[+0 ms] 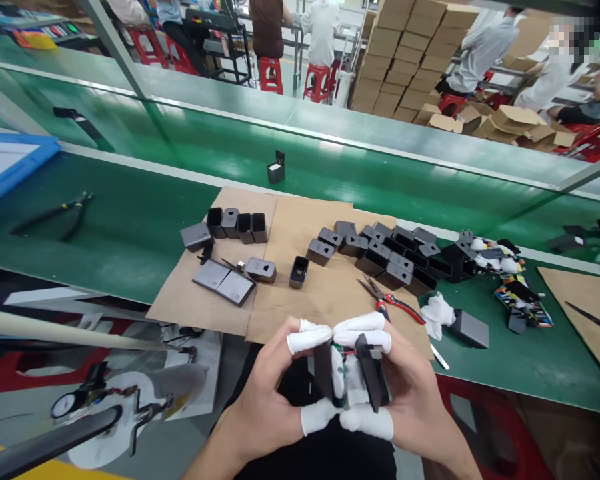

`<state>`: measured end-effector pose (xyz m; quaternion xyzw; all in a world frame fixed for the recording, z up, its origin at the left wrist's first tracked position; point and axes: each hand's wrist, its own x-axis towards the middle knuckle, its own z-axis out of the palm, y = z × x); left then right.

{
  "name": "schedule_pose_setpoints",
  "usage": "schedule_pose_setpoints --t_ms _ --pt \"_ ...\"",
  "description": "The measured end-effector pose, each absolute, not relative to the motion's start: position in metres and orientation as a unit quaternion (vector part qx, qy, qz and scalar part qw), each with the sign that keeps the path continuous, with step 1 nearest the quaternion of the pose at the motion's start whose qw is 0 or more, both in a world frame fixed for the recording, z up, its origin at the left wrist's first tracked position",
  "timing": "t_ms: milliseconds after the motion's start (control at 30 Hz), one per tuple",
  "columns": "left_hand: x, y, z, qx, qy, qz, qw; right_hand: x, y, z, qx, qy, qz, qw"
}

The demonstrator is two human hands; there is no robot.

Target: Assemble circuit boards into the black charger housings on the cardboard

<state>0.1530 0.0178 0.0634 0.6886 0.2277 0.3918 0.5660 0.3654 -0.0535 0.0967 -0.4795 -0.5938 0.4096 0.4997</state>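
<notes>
Both my hands hold one small opened electronic device point(349, 380) over my lap, just off the table's front edge. It has black plastic panels on both sides, with a green circuit board edge, white parts and a bit of red wire between them. My left hand point(273, 383) grips the left panel between thumb and fingers. On the other side my right hand point(405, 387) pinches the right panel the same way. White finger cots cover the thumbs and some fingertips. Beyond them, red-handled pliers point(393, 301) lie on the cardboard point(300, 313) near a black housing point(299, 272).
Many black housings point(395, 253) cluster right of centre; several more point(237, 225) stand at left. Cutters point(55, 213) lie far left. A white cloth point(437, 315) and a black box point(471, 328) sit at right. Below left stands a machine with a gauge point(64, 405). People sit beyond the bench.
</notes>
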Motion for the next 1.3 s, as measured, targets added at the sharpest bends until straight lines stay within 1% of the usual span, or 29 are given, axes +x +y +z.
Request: schedule_pose_setpoints --t_ms 100,167,233,367,433,567,667,833,967,1067,1233,1300 --pt "0.155 0.016 0.061 0.658 0.23 0.394 0.599 0.364 -0.056 0.094 -0.497 -0.591 0.404 0.49" --pt "0.156 0.013 0.058 0.621 0.225 0.394 0.639 0.364 -0.059 0.087 -0.505 -0.576 0.412 0.492" --pt "0.158 0.01 0.054 0.572 0.209 0.396 0.687 0.363 -0.062 0.078 -0.492 -0.554 0.435 0.511" --pt "0.16 0.005 0.048 0.462 0.181 0.397 0.772 0.358 -0.062 0.059 -0.419 -0.531 0.467 0.57" --pt "0.16 0.004 0.047 0.418 0.182 0.38 0.805 0.353 -0.06 0.053 -0.399 -0.525 0.463 0.592" --pt "0.157 0.007 0.05 0.368 0.184 0.341 0.845 0.342 -0.058 0.046 -0.411 -0.498 0.435 0.628" --pt "0.152 0.01 0.058 0.374 0.203 0.337 0.84 0.338 -0.059 0.044 -0.42 -0.491 0.4 0.65" --pt "0.146 0.011 0.067 0.399 0.233 0.386 0.799 0.341 -0.055 0.048 -0.448 -0.506 0.323 0.663" --pt "0.142 0.014 0.064 0.425 0.209 0.38 0.794 0.346 -0.052 0.051 -0.448 -0.493 0.351 0.658" --pt "0.138 0.018 0.063 0.481 0.197 0.38 0.765 0.349 -0.054 0.049 -0.442 -0.485 0.372 0.657" --pt "0.133 0.02 0.066 0.534 0.282 0.383 0.7 0.347 -0.056 0.042 -0.424 -0.443 0.392 0.686" --pt "0.137 0.018 0.063 0.517 0.299 0.394 0.698 0.344 -0.056 0.041 -0.415 -0.43 0.393 0.699"
